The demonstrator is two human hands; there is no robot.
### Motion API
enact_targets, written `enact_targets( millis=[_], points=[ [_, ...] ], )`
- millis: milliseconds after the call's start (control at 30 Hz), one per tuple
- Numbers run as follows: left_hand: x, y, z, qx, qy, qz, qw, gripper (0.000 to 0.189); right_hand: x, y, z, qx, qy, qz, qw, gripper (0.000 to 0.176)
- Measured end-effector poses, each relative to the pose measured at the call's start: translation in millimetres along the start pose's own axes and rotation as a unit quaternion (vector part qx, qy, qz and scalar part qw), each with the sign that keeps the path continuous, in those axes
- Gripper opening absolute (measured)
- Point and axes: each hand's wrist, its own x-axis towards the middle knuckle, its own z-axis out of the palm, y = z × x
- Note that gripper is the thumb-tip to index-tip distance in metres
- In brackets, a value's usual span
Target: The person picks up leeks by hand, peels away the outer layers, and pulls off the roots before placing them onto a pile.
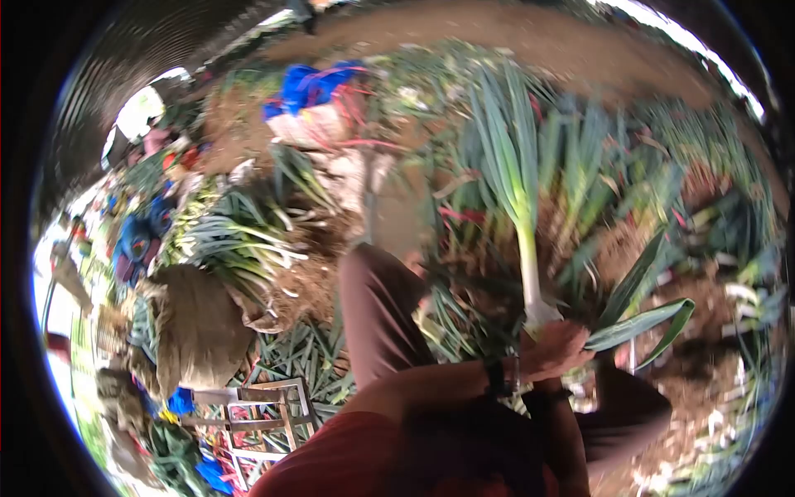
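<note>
A leek points upward and away from me, its green leaves fanned out and its white base at my hands. My left hand reaches across from the left, closed around a loose green leek leaf that bends out to the right. Behind and below it, my right hand is mostly hidden. It appears closed at the leek's white base, though its fingers hardly show. Dark bands circle both wrists.
Bunched leeks stand upright ahead, and more leeks lie in a pile at left. A sack with blue cloth is farther back. A brown sack and a wooden stool are at left. Leaf scraps litter the ground.
</note>
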Motion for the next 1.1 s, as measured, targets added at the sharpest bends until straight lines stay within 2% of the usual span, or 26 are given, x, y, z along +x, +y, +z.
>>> enact_targets(
  millis=[33, 100, 133, 200, 267, 300, 333, 367, 400, 433, 467, 500, 533, 567, 600, 633, 667, 700, 767, 800, 833, 900, 933, 1000, 1067, 1100],
  points=[
    [-11.0, 12.7, -3.1, 0.003, -0.039, -0.011, 0.999, 0.036, -5.3, -10.9, -6.8, 0.083, 0.002, 0.011, 0.996, 0.025],
    [-6.3, 26.2, -15.5, -0.055, -0.191, -0.027, 0.98, 0.042, -9.1, -26.5, -19.9, 0.248, 0.021, 0.041, 0.968, 0.023],
    [-6.2, 33.9, -22.4, -0.054, -0.158, 0.009, 0.986, 0.046, -13.5, -34.2, -26.2, 0.324, 0.035, 0.053, 0.944, 0.022],
    [5.8, 40.2, -39.6, -0.178, -0.03, 0.128, 0.975, 0.039, -15.8, -41.5, -36.3, 0.431, 0.075, 0.063, 0.897, 0.021],
    [17.6, 37.8, -71.9, -0.223, 0.039, 0.185, 0.956, 0.041, -14.1, -35.1, -35.8, 0.449, 0.136, 0.062, 0.881, 0.019],
    [24.6, 29.2, -93.4, -0.207, 0.044, 0.188, 0.959, 0.047, -14.7, -28.0, -33.7, 0.388, 0.179, 0.05, 0.903, 0.018],
    [29.0, 10.7, -110.9, -0.229, 0.035, 0.078, 0.97, 0.047, -14.6, -17.7, -26.3, 0.233, 0.221, 0.029, 0.947, 0.018],
    [36.4, -7.1, -117.7, -0.248, 0.029, -0.036, 0.968, 0.048, -8.0, -4.5, -17.6, -0.227, 0.272, -0.014, 0.935, 0.015],
    [53.8, -24.7, -109.8, -0.271, 0.098, -0.06, 0.956, 0.045, -4.1, 12.2, -7.0, -0.342, 0.268, -0.039, 0.9, 0.015],
    [70.8, -37.6, -104.5, -0.292, 0.17, -0.084, 0.937, 0.043, -3.0, 16.7, -5.2, -0.332, 0.252, -0.039, 0.908, 0.014],
    [82.9, -33.8, -101.9, -0.416, 0.167, -0.141, 0.883, 0.038, -1.0, 15.9, -6.1, -0.322, 0.237, -0.038, 0.916, 0.014],
    [92.3, -25.3, -96.9, -0.531, 0.161, -0.195, 0.808, 0.033, -4.3, 14.7, -6.2, -0.184, 0.208, -0.009, 0.961, 0.013],
    [100.8, -14.8, -100.5, -0.541, 0.119, -0.244, 0.796, 0.029, -8.7, 4.4, -9.8, -0.041, 0.174, 0.024, 0.984, 0.013],
    [109.5, -4.3, -104.1, -0.548, 0.076, -0.292, 0.78, 0.024, -13.6, -8.2, -14.8, 0.104, 0.139, 0.058, 0.983, 0.013],
    [111.9, -27.9, -100.2, -0.628, -0.009, -0.266, 0.732, 0.021, -19.7, -22.8, -21.3, 0.247, 0.102, 0.092, 0.959, 0.012],
    [108.7, -52.0, -95.8, -0.698, -0.093, -0.237, 0.669, 0.018, -25.5, -36.9, -29.2, 0.386, 0.064, 0.125, 0.912, 0.012],
    [106.1, -38.9, -104.3, -0.767, -0.116, -0.203, 0.597, 0.017, -22.2, -59.1, -49.9, 0.49, 0.021, 0.084, 0.867, 0.019],
    [104.4, -27.9, -107.0, -0.794, -0.139, -0.173, 0.567, 0.017, -23.1, -67.2, -64.8, 0.585, -0.058, 0.072, 0.806, 0.026],
    [99.7, -14.4, -109.8, -0.841, -0.175, -0.105, 0.5, 0.018, -22.1, -64.2, -56.3, 0.742, -0.158, -0.032, 0.651, 0.031],
    [100.0, -15.8, -111.0, -0.841, -0.188, -0.081, 0.501, 0.017, -18.7, -50.7, -46.3, 0.773, -0.206, -0.062, 0.597, 0.047],
    [100.4, -26.5, -112.6, -0.841, -0.187, -0.094, 0.499, 0.017, -16.8, -52.3, -52.3, 0.717, -0.166, -0.027, 0.677, 0.051],
    [101.4, -37.1, -116.3, -0.785, -0.135, -0.147, 0.587, 0.014, -11.9, -56.7, -66.0, 0.587, -0.076, 0.045, 0.805, 0.058],
    [99.2, -44.5, -114.2, -0.77, -0.127, -0.14, 0.61, 0.008, -7.9, -37.5, -52.4, 0.578, -0.012, 0.029, 0.815, 0.055],
    [90.4, -51.8, -109.9, -0.729, -0.115, -0.128, 0.662, 0.009, 0.1, 0.3, -25.4, 0.542, 0.117, 0.004, 0.832, 0.049],
    [83.2, -49.0, -107.3, -0.705, -0.103, -0.101, 0.695, 0.016, 15.9, 19.1, -13.9, 0.537, 0.165, 0.026, 0.827, 0.036],
    [77.1, -44.5, -102.2, -0.622, -0.049, -0.068, 0.779, 0.017, 25.4, 25.3, -11.5, 0.531, 0.174, 0.026, 0.829, 0.03]
  ],
)
